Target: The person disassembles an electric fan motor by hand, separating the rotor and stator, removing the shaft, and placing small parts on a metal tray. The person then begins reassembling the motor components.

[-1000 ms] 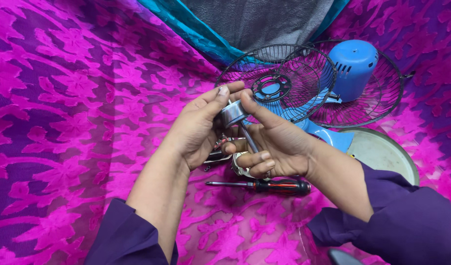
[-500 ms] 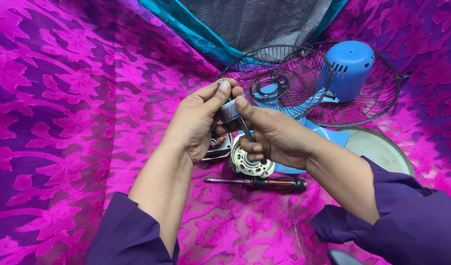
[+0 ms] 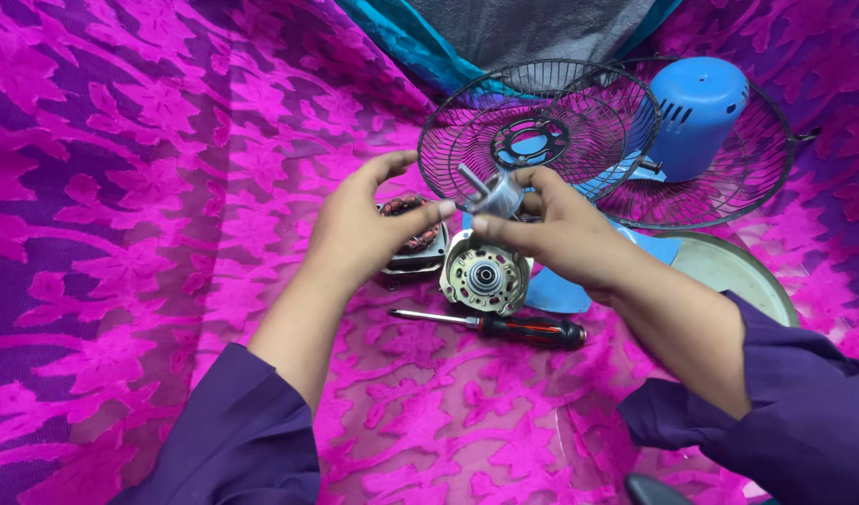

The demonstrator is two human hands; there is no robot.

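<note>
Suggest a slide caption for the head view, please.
Right hand grips a fan rotor; left hand open beside it, above a motor cover and screwdriver.

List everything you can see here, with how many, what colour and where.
rotor with shaft: one, silver metal, held up in the right hand
motor end cover: one, silver, on the cloth below the hands
stator with copper windings: one, dark, under the left hand
screwdriver: one, black and red handle, on the cloth near the person
fan grilles: two, dark wire, upper right
motor housing: one, blue, behind the grilles
cloth: one, pink and purple, underneath everything
left hand: open, by the stator
right hand: gripping the rotor
</note>
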